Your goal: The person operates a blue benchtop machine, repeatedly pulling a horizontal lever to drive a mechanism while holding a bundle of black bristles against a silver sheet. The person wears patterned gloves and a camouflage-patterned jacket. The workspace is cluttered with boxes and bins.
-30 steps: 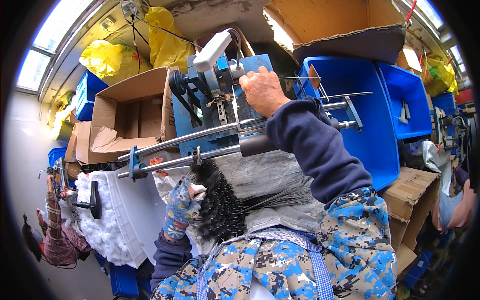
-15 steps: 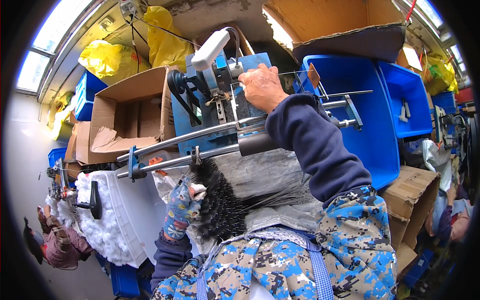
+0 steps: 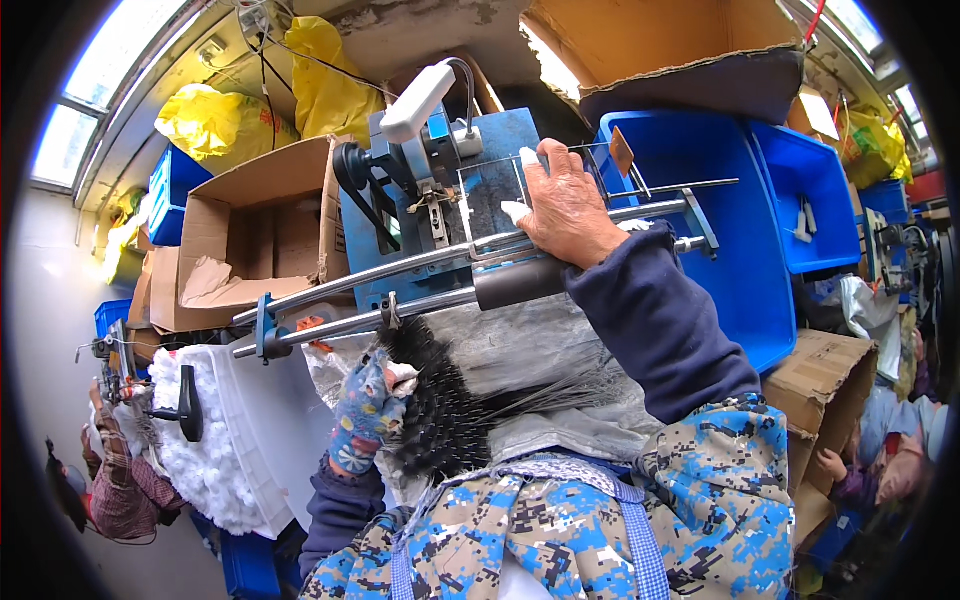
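My right hand reaches up over the two steel rails of a blue machine and holds a small white piece against its front plate. My left hand, in a patterned glove, grips a bundle of black bristles lying on a grey cloth over my lap. Thin bristle ends fan out to the right. The machine carries a white handle and a black wheel at its upper left.
An open cardboard box stands left of the machine. Blue plastic bins sit on the right. A white tray of white fluff is at lower left. Yellow bags hang behind. Another person's sleeve shows at far left.
My right hand has slid a little down and left along the machine's front plate. The left hand and bristle bundle stay where they were.
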